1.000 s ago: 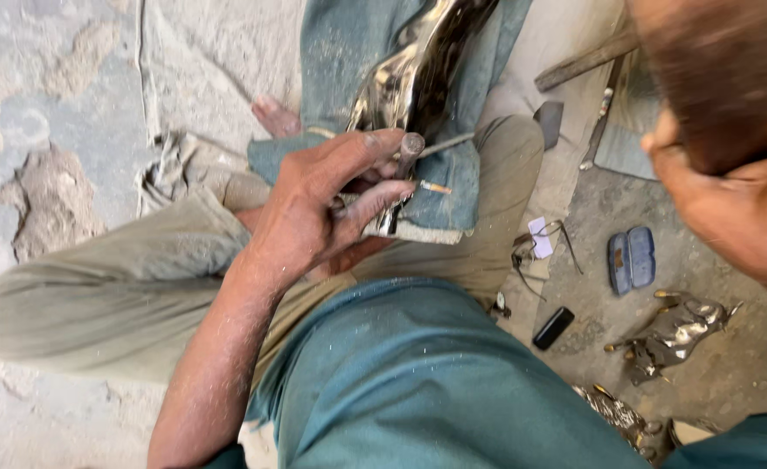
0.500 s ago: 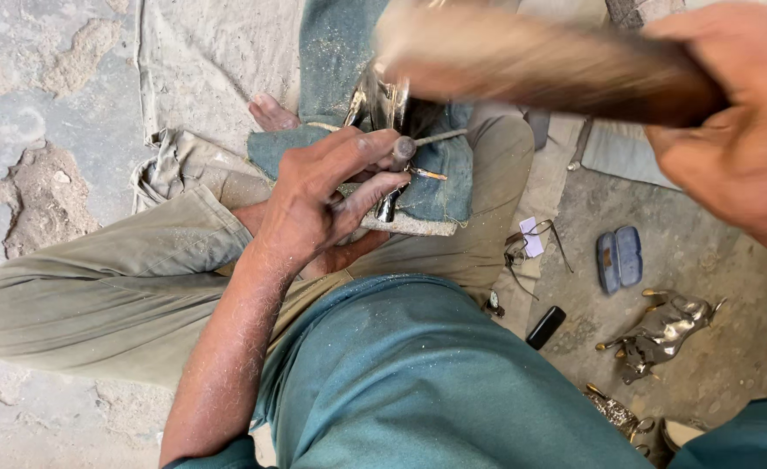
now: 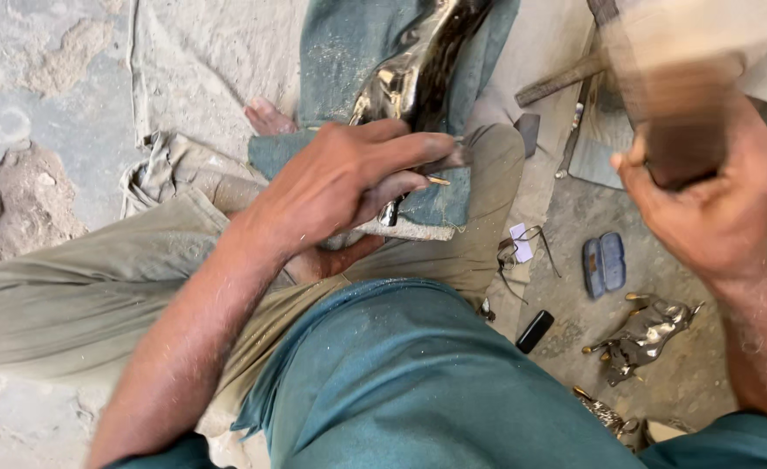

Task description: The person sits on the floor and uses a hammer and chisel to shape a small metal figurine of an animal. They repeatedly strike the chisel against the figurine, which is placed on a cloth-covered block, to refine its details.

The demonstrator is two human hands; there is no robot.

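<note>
Nearest, on the lap, the left hand [image 3: 340, 187] is closed around one thin metal punch [image 3: 436, 174], its tip set against the one shiny metal casting [image 3: 418, 69] lying on a blue cloth [image 3: 340, 43] over the legs. The right hand [image 3: 705, 208] grips one wooden mallet [image 3: 670, 95], raised and blurred. On the floor beyond lie two smaller metal figures [image 3: 648, 334], one blue case [image 3: 603, 263], and one black block [image 3: 535, 331].

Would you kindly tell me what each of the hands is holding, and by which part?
The left hand pins a shiny metal piece near its lower end; the right hand grips a blurred wooden mallet by its lower part.
</note>
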